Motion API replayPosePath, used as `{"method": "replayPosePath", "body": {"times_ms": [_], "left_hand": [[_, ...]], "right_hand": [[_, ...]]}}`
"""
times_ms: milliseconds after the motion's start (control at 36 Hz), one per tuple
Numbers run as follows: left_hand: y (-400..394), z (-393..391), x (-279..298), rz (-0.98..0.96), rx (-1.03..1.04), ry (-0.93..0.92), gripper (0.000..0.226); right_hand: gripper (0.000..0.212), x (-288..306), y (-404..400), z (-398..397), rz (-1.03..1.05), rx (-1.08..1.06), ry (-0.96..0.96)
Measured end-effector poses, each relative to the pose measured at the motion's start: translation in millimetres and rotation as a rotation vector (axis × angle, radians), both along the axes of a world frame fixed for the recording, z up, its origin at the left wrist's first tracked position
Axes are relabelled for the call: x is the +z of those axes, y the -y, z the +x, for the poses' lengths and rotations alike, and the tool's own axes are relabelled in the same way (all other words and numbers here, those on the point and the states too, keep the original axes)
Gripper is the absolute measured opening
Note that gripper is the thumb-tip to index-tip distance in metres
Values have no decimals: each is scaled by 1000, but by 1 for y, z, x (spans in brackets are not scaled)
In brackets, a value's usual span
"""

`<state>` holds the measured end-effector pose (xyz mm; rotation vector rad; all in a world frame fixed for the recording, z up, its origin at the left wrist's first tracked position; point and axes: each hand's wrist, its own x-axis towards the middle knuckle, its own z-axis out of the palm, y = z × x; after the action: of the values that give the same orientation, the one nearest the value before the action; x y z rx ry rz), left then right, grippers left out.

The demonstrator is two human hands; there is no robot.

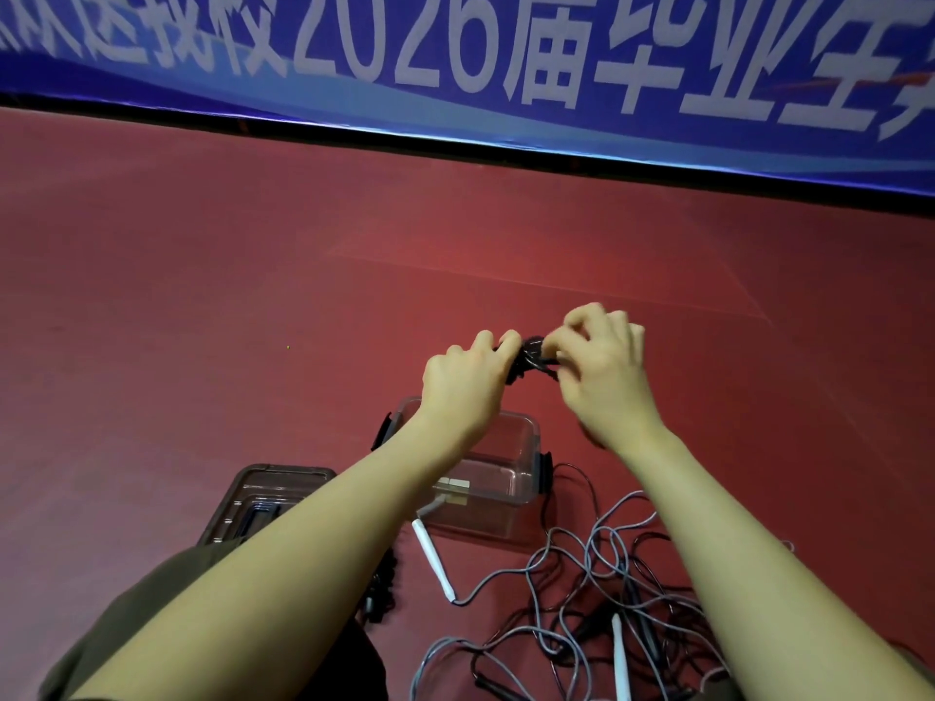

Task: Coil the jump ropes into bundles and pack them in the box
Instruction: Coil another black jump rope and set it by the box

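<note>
Both hands are raised above the clear plastic box (521,478), which stands open on the red floor. Between them is a small black coiled rope bundle (531,357). My left hand (465,382) grips its left side with curled fingers. My right hand (604,366) pinches its right side. Most of the bundle is hidden by the fingers. Inside the box a small pale item shows; what it is I cannot tell. A grey jump rope (582,559) with white handles (432,559) lies tangled on the floor in front of the box, mixed with thin black rope.
The box's dark lid (263,498) lies flat to the left of the box. A black beaded rope (384,584) hangs near my left forearm. A blue banner (455,68) with white lettering runs along the far edge of the red floor (202,296).
</note>
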<state>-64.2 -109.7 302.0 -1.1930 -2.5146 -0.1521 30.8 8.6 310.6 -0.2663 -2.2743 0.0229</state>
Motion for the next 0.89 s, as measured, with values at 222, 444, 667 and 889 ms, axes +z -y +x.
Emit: {"method": "replayPosePath", "body": {"times_ms": [222, 444, 667, 889], "left_hand": [[-2, -2, -1, 8, 0, 19, 30], [-2, -1, -1, -13, -1, 97, 30], [5, -21, 0, 2, 87, 198, 30], [10, -29, -1, 38, 130, 208, 32]], "right_hand": [[15, -3, 6, 0, -31, -36, 117], [11, -7, 5, 3, 339, -33, -52], [10, 8, 22, 2, -77, 194, -29], [20, 18, 31, 10, -619, 308, 167]]}}
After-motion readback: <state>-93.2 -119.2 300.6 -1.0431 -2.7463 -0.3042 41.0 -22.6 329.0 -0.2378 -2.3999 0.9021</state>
